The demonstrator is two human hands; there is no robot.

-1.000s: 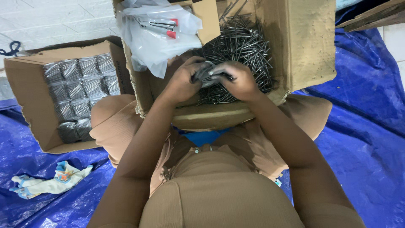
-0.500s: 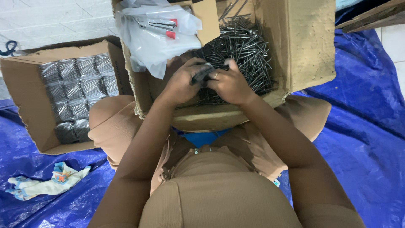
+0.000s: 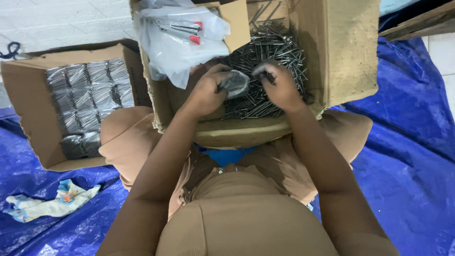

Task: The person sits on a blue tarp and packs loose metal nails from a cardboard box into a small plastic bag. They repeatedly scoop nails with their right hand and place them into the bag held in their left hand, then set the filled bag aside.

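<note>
Centre-top of frame: left hand [image 3: 208, 90] closed round a small clear-wrapped bundle of grey nails [image 3: 235, 84]; right hand [image 3: 279, 85] just beside, fingers curled into loose nails [image 3: 275, 47] in the brown cardboard box [image 3: 341, 52].

Box walls [image 3: 341, 52] and plastic bag [image 3: 177, 40] around the nail pile [image 3: 275, 52].

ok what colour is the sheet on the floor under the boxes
Blue: the tarp, seen in the head view, spreads under both boxes.
</note>
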